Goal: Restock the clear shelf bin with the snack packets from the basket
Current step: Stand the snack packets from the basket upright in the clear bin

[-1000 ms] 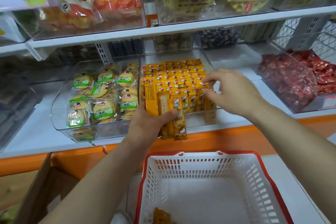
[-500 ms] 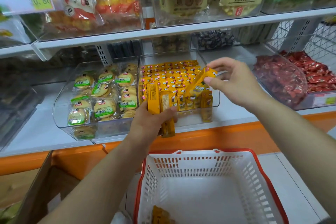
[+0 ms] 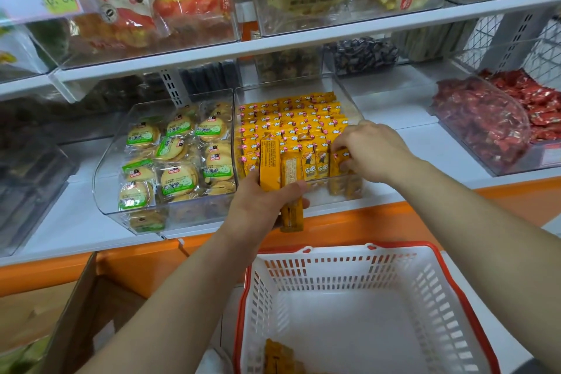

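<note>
The clear shelf bin [image 3: 349,94] on the lower shelf holds rows of upright yellow snack packets [image 3: 291,121]. My left hand [image 3: 264,206] grips a small bunch of the same yellow packets [image 3: 280,170] upright at the bin's front edge. My right hand [image 3: 370,152] is at the bin's front right, fingers pinching one yellow packet [image 3: 341,161] down among the front row. Below stands the white basket with a red rim [image 3: 425,297], with a few yellow packets [image 3: 279,357] left in its near left corner.
A second clear bin of round green-labelled biscuits [image 3: 176,161] sits left of the yellow one. A bin of red packets [image 3: 485,121] is on the right. An upper shelf [image 3: 273,45] with price tags overhangs. A cardboard box [image 3: 76,313] stands at the lower left.
My right hand lifted a single packet above the bin, then brought it down into the front right row. My left hand kept its bunch, which now looks smaller.
</note>
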{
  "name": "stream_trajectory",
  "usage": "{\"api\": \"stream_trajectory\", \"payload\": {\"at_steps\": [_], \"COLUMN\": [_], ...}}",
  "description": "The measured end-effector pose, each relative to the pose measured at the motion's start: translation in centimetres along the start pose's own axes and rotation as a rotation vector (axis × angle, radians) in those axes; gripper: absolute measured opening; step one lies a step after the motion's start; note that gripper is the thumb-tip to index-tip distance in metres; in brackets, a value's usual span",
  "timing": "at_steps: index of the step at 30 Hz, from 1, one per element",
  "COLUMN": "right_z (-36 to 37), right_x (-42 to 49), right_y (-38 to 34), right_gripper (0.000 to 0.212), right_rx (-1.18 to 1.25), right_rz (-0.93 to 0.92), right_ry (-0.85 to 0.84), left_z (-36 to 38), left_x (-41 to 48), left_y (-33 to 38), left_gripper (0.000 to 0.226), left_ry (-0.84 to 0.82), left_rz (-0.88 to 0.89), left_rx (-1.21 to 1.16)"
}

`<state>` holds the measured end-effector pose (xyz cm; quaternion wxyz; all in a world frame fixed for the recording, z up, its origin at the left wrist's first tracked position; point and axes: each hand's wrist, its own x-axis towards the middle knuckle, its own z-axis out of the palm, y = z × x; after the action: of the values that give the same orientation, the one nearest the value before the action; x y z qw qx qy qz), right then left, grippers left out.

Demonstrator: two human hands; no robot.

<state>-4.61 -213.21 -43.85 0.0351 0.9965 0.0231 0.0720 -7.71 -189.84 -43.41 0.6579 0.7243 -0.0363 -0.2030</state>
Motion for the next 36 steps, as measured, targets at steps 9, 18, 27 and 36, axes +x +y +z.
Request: {"api": "stream_trajectory", "payload": {"at_steps": [9, 18, 27, 36], "right_z": [-2.3, -3.0, -2.9, -3.3], "right_x": [-0.8, -3.3, -3.5, -3.6], "right_y": [-0.4, -4.1, -3.9, -3.1], "right_gripper": [0.03, 0.029, 0.067, 0.032], "right_rx": [0.149, 1.265, 0.902, 1.733], "right_rz": [0.087, 0.047, 0.256, 0.1], "right_ry": [0.221, -0.186, -0.018, -0.196], "left_z": [0.0, 0.9, 1.0, 0.1], "left_x": [0.2, -0.5, -1.1, -0.8], "left_y": [-0.5, -0.2, -0.1, 0.7], "left_gripper": [0.027, 0.021, 0.024, 0.031], "left_ry": [-0.048, -0.142, -0.148, -0.092], "left_rz": [-0.01, 0.048, 0.051, -0.032], "left_rx": [-0.085, -0.132, -0.166, -0.411]}}
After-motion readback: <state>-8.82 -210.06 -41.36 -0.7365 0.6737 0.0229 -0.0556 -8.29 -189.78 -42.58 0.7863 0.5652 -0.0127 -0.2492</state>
